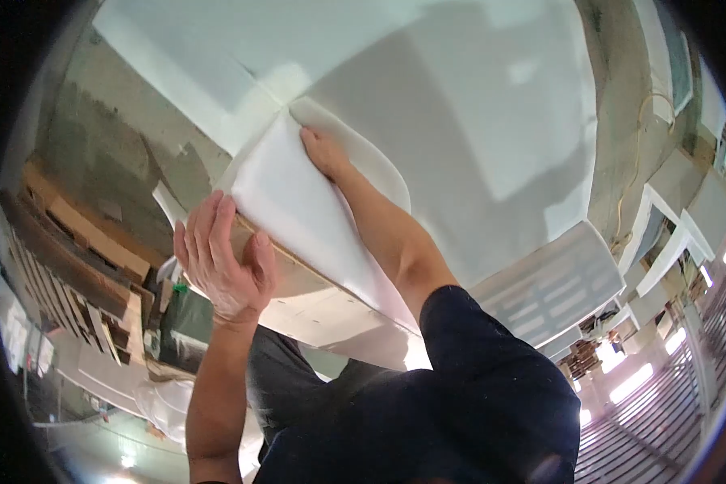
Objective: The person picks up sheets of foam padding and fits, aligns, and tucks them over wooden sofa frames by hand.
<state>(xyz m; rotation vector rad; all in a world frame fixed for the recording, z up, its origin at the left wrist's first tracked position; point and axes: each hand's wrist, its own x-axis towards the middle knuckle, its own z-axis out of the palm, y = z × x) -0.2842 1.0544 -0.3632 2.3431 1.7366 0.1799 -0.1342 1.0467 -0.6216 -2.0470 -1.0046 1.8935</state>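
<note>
A padded piece (298, 202), covered in white foam or soft sheeting, lies slantwise in front of my body, with a thin wooden edge along its near left side. My left hand (230, 262) is beside that edge, palm inward and fingers stretched out, holding nothing. Farther up, my right hand (324, 153) grips the far long side of the white padding, its fingers partly hidden. A rounded flap of white sheeting (387, 173) curves out beside my right wrist. Below the padding, a pale wooden board (323, 319) shows near my legs.
A large white sheet (508, 105) spreads beyond my hands, its right end curling over at a rolled edge (548, 274). Wooden boards and slats (81, 274) are stacked at left. A hose or cable (639, 161) runs along the floor at right, near white frames (665, 234).
</note>
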